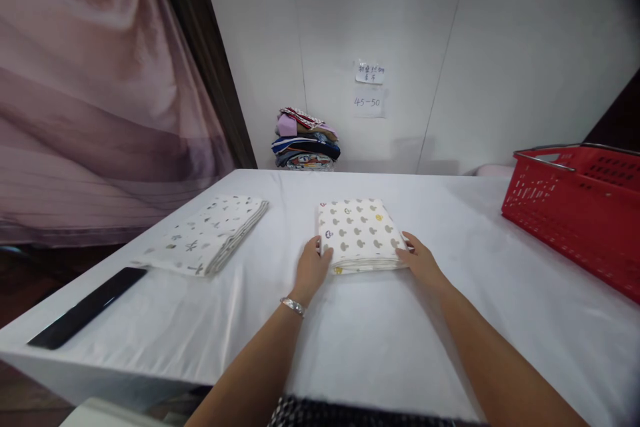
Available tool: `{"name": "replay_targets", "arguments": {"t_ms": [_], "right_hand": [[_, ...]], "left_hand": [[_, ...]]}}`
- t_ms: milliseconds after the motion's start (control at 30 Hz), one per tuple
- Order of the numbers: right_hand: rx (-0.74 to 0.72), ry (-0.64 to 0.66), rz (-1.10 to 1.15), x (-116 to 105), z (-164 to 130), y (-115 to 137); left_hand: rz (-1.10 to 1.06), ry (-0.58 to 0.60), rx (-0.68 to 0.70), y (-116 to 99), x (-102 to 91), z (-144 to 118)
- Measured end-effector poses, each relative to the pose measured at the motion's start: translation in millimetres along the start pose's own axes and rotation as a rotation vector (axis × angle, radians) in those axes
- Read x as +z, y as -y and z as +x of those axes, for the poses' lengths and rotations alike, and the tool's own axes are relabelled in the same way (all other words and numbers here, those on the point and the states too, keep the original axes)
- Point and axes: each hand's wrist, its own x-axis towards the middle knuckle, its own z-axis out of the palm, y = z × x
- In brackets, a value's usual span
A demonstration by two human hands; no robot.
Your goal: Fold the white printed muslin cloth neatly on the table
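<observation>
A folded white cloth (360, 230) with small grey figures and a few coloured ones lies flat in the middle of the table. My left hand (314, 267) grips its near left corner, thumb on top and fingers at the side and partly hidden. At the near right corner my right hand (420, 260) holds the cloth the same way, its thumb over the edge. Several layers show along the cloth's near side. To the left lies another folded white cloth (205, 233) with a grey print, apart from both hands.
A black flat slab (90, 307) lies at the table's left edge. On the right stands a red plastic basket (575, 213) with metal handles. A stack of folded fabrics (306, 140) sits beyond the white table's (380, 347) far edge, beneath paper notes (370, 101) on the wall.
</observation>
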Motion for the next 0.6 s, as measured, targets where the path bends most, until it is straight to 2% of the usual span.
{"name": "replay_targets", "arguments": {"t_ms": [100,233,367,500,600], "right_hand": [[-0.001,0.029,0.040,-2.5,0.1,-2.8],[-0.009,-0.003,-0.172,-5.6,-3.5,7.8],[-0.277,-0.092,-0.416,-0.2,-3.9,37.8],[-0.477,-0.003,-0.469,15.0,8.7,63.9],[-0.480,0.118,-0.610,23.5,23.0,60.8]], "left_hand": [[0.009,0.023,-0.001,0.0,0.2,0.2],[0.008,0.024,0.001,2.4,1.6,0.7],[0.020,0.020,0.014,0.7,1.0,-1.5],[0.013,0.019,0.022,-2.3,-0.9,-3.9],[0.005,0.025,0.020,-1.6,-0.9,-4.3]]}}
